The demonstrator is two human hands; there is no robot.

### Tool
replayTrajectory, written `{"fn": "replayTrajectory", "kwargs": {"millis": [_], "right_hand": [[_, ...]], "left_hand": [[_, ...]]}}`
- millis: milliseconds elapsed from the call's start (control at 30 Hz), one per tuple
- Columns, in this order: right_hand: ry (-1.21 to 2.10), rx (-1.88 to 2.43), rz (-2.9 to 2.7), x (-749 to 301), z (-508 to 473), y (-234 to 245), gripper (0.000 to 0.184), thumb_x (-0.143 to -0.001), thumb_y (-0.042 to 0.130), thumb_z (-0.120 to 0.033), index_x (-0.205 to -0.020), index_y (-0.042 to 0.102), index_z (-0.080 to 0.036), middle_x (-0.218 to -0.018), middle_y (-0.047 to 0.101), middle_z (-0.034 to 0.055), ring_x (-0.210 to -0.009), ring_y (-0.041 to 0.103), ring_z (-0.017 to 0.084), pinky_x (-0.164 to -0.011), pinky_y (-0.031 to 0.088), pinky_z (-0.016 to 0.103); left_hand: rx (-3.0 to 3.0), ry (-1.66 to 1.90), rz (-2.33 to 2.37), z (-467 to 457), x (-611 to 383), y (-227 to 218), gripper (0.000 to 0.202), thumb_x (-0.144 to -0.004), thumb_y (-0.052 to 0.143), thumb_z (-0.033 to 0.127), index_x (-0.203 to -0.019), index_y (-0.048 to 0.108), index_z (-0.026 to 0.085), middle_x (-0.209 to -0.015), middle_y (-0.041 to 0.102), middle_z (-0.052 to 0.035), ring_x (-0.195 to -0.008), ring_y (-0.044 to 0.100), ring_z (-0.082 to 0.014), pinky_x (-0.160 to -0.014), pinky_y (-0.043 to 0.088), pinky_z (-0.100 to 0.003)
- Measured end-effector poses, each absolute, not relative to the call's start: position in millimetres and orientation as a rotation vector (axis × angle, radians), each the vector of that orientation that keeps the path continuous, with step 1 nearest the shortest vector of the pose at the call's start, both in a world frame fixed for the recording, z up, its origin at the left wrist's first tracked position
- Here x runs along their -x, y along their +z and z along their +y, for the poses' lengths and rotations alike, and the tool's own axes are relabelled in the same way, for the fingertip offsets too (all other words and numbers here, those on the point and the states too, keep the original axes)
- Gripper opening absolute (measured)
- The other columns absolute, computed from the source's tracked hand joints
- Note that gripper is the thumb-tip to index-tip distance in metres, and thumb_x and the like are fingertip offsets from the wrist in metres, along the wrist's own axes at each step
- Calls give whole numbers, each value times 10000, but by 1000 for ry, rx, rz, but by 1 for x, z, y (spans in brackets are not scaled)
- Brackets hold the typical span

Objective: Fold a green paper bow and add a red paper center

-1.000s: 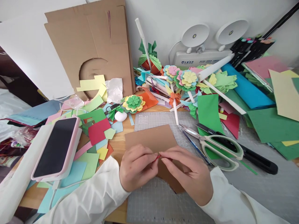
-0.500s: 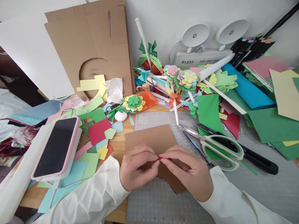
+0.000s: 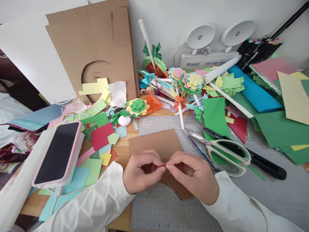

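Observation:
Between the fingertips of both hands is a thin red strip (image 3: 162, 165), mostly hidden; it looks like paper. My left hand (image 3: 144, 171) pinches its left end, closed at thumb and forefinger. My right hand (image 3: 193, 175) pinches the other end, fingertips almost touching those of the left. Both hands are above a piece of brown cardboard (image 3: 156, 138) that rests on a grey cutting mat (image 3: 154, 209). Just right of my right hand lie scissors (image 3: 228, 156) with pale handles, a black utility knife (image 3: 267, 163) and a dark blue pen (image 3: 199, 150).
To the left, a phone (image 3: 58, 154) in a pink case lies beside scattered coloured paper scraps (image 3: 102, 135). Large cardboard sheets (image 3: 72, 42) lean on the wall. Paper flowers (image 3: 193, 82) and white paper tubes fill the back, before a twin-lamp emergency light (image 3: 207, 59). Green paper (image 3: 277, 129) spreads at right.
The fingers have shifted slightly around the red strip, and a little more of it shows. Everything else lies as before, apart from a slight camera shift.

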State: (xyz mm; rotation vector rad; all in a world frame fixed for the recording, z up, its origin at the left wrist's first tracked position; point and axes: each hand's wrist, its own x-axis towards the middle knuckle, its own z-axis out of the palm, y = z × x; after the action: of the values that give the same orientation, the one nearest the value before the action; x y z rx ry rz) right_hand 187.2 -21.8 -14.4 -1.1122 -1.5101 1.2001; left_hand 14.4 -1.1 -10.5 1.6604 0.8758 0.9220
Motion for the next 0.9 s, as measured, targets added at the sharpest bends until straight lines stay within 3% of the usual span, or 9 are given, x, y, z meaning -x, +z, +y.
{"fn": "replayTrajectory", "kwargs": {"millis": [200, 367, 467, 600, 900], "right_hand": [[1629, 1148, -1131, -188, -18, -18, 223, -787, 654, -307, -621, 592, -172, -529, 526, -38, -490, 465, 84, -495, 397, 223], [1835, 1029, -895, -189, -15, -23, 230, -804, 651, -393, -755, 678, -170, -654, 617, 5, -571, 526, 91, -557, 443, 230], [1749, 1076, -970, -188, -14, -20, 206, -805, 643, -377, -801, 697, -179, -724, 653, 24, -623, 548, 102, -607, 468, 239], [1576, 1181, -1122, -186, -14, -15, 113, -752, 676, -293, -717, 665, -186, -660, 623, -3, -607, 540, 108, -591, 467, 233], [1439, 1236, -1215, -188, -14, -15, 162, -767, 640, -306, -665, 627, -181, -606, 583, -5, -574, 531, 119, -566, 467, 248]], "left_hand": [[-1432, 812, 923, 3, -15, -11, 186, -779, 654, 233, -659, 651, 91, -649, 596, -69, -568, 501, -123, -510, 364, -244], [-1284, 811, 926, 6, -14, -10, 187, -774, 664, 235, -642, 651, 103, -610, 590, -35, -555, 496, -106, -524, 368, -231], [-1247, 812, 944, 7, -14, -9, 193, -775, 664, 232, -627, 645, 109, -599, 592, -25, -557, 496, -99, -530, 367, -221], [-1252, 796, 964, 7, -14, -11, 197, -766, 676, 248, -631, 646, 107, -596, 581, -20, -548, 479, -95, -521, 354, -221], [-1366, 830, 968, 6, -15, -11, 189, -799, 640, 250, -679, 665, 105, -633, 596, -38, -544, 491, -98, -519, 385, -224]]}}
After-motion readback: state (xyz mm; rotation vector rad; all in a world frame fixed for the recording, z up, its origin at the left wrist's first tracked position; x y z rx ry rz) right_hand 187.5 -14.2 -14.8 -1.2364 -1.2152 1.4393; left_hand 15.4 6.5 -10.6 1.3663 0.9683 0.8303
